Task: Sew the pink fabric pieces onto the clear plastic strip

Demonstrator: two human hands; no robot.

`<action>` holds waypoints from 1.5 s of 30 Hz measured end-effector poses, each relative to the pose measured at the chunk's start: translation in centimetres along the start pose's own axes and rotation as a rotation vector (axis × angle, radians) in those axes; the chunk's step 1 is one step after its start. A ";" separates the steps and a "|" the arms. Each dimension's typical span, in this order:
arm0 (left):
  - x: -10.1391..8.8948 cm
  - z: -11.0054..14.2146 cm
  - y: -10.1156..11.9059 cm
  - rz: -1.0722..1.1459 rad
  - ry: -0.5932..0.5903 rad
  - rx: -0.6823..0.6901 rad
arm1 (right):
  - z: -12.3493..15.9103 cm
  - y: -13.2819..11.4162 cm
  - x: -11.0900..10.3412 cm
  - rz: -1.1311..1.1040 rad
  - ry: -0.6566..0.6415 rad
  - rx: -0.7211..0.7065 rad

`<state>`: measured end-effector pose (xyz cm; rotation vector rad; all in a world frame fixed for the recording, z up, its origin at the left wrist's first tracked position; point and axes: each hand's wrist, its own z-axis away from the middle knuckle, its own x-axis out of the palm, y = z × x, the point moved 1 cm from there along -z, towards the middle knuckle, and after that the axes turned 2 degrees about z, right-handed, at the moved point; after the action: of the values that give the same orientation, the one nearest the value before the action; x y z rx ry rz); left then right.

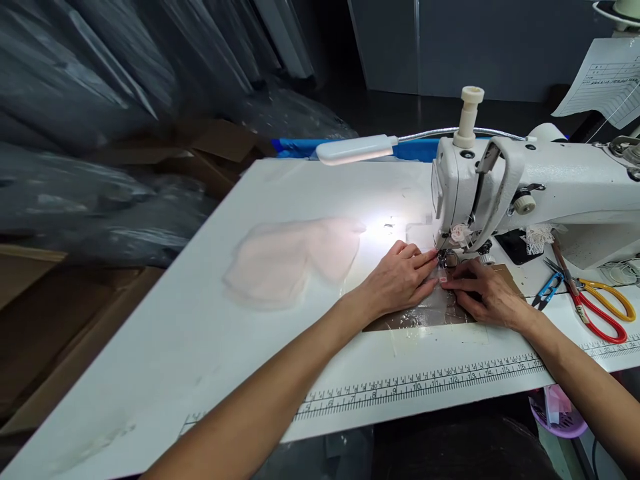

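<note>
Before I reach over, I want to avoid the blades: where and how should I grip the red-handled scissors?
Probably by the red handle, from the near right: its loop lies toward that side, while the blades point away and cross the yellow-handled scissors.

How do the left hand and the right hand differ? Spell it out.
The left hand lies flatter, fingers extended; the right hand is more bent, fingers curled.
The left hand's fingers point rightward; the right hand's point leftward.
Both are bare and close to the needle area of the sewing machine.
</note>
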<state>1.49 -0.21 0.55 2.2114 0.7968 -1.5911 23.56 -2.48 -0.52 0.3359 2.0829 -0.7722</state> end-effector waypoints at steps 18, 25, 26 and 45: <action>0.4 0.0 0.1 -0.033 0.039 -0.023 | 0.1 -0.3 0.0 0.021 -0.035 0.046; 0.7 0.2 0.5 0.008 0.191 0.070 | 0.1 -0.5 0.1 0.035 -0.069 0.091; 0.7 0.2 0.5 0.039 0.208 0.104 | 0.1 -0.6 0.2 0.040 -0.073 0.101; 0.0 0.6 0.1 0.045 0.062 0.030 | 0.2 -0.6 0.6 0.109 -0.040 0.044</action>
<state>1.05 -0.59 0.33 2.2928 0.7399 -1.5301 23.07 -3.05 -0.84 0.4507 1.9954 -0.7545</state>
